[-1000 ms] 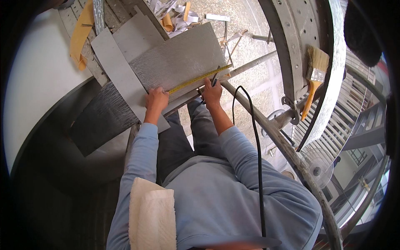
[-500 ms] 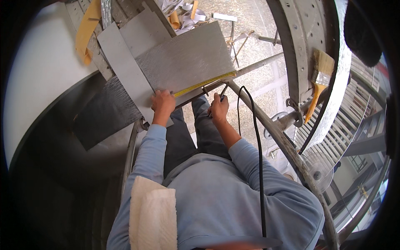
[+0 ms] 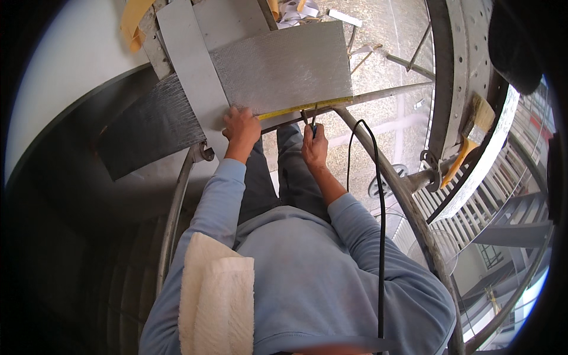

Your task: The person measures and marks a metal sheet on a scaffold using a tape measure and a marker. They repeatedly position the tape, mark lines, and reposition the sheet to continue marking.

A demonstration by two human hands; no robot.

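Note:
A yellow measuring tape (image 3: 302, 109) lies stretched along the near edge of a silvery metallic-faced sheet (image 3: 284, 62). At the tape's left end is my left hand (image 3: 241, 128), fingers bent and pressed down at the edge of a long pale grey strip (image 3: 192, 59) that crosses the sheet. My right hand (image 3: 315, 145) is closed round a slim tool (image 3: 314, 127) with a dark handle and narrow grey tip; its exact kind is unclear. The tip points up toward the tape near a short metal peg (image 3: 304, 117).
A metal pipe rail (image 3: 378, 151) curves along my right, with a black cable (image 3: 381, 219) beside it. A yellow-handled paintbrush (image 3: 470, 142) rests on the perforated metal frame (image 3: 452, 77). Paper scraps (image 3: 299, 13) lie beyond the sheet. At left opens a dark curved hollow (image 3: 71, 195).
My view has shifted, so the sheet and frame sit farther right and higher. My right hand has raised the tool's tip closer to the tape. My left hand stays at the tape's end.

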